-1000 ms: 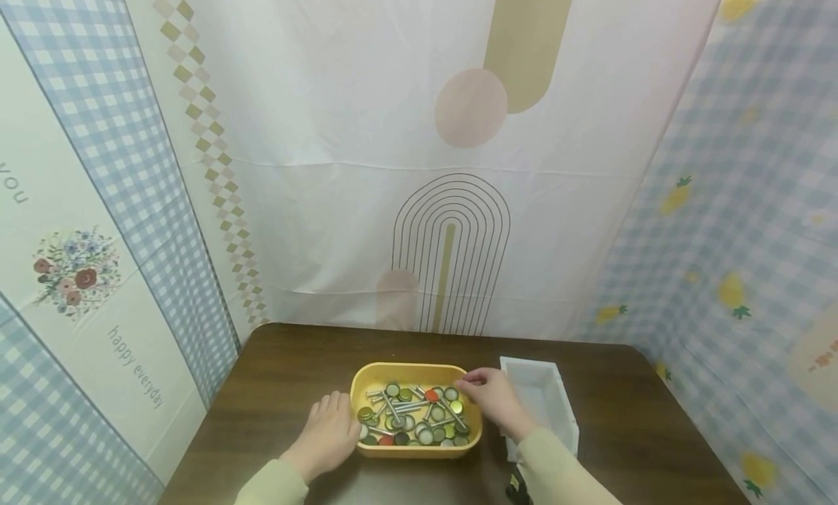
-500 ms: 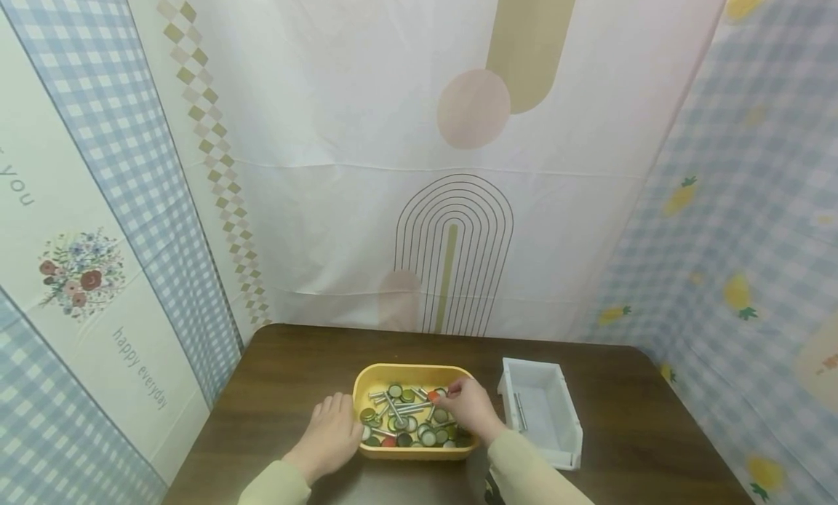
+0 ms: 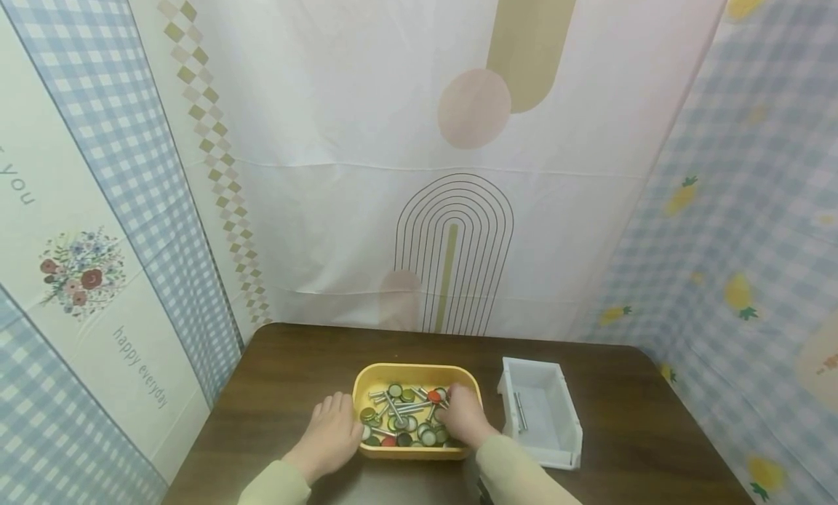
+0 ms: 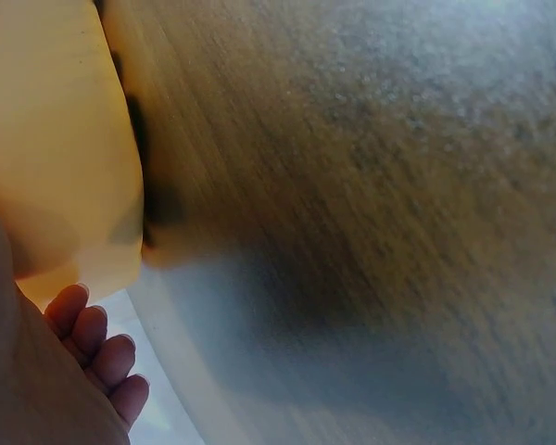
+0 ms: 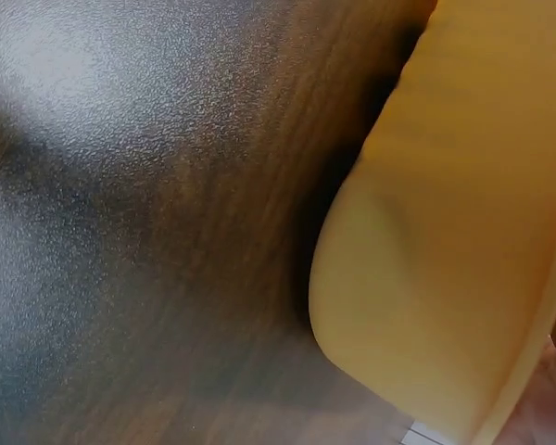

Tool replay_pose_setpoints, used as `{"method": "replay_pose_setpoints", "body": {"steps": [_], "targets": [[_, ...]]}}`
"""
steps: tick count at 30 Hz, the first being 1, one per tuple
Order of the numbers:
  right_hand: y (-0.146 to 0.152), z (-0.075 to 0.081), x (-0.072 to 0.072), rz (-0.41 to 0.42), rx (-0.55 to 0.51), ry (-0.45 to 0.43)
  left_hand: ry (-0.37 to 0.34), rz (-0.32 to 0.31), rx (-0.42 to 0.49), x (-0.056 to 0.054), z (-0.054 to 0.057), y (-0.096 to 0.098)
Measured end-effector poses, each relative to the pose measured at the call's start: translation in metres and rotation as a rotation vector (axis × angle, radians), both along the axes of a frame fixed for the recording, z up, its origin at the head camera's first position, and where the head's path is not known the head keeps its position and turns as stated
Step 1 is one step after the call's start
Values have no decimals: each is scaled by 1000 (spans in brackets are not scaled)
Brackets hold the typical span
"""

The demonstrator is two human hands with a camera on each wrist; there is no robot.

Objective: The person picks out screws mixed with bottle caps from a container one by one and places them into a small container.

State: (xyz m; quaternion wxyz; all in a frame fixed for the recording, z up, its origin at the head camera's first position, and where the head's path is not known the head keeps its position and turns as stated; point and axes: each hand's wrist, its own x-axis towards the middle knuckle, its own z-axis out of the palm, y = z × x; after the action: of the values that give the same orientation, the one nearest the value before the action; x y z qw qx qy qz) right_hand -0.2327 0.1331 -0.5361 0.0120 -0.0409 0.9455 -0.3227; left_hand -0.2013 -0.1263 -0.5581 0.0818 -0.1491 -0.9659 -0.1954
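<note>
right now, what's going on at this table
A person's right hand is down inside a yellow tray of bottle caps and metal bolts; whether it grips anything is hidden. The left hand rests against the tray's left end. To the right, a white bin has a slim metal piece lying in it.

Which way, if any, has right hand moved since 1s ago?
Yes: right hand moved left, away from the white tray, farther over the yellow bin.

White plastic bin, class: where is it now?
In the head view, the white plastic bin stands on the brown table, just right of the yellow tub.
</note>
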Motion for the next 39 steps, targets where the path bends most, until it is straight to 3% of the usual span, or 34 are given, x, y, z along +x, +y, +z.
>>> {"method": "replay_pose_setpoints", "body": {"steps": [9,18,24,29,34,39], "targets": [[-5,-4,0,-21,115,78,-12,3,-3,-1,-2,-1],[-5,-5,0,-48,85,86,48,3,15,-2,-6,0],[-3,-1,-6,-33,-61,25,1,4,5,-2,-4,-1],[4,20,-7,-2,-178,-36,23,-2,10,-1,-3,-1],[17,39,-8,-33,-272,-49,35,-6,26,-2,-5,-1],[37,40,-14,-87,-297,-35,52,-4,25,-3,-7,-1]]}}
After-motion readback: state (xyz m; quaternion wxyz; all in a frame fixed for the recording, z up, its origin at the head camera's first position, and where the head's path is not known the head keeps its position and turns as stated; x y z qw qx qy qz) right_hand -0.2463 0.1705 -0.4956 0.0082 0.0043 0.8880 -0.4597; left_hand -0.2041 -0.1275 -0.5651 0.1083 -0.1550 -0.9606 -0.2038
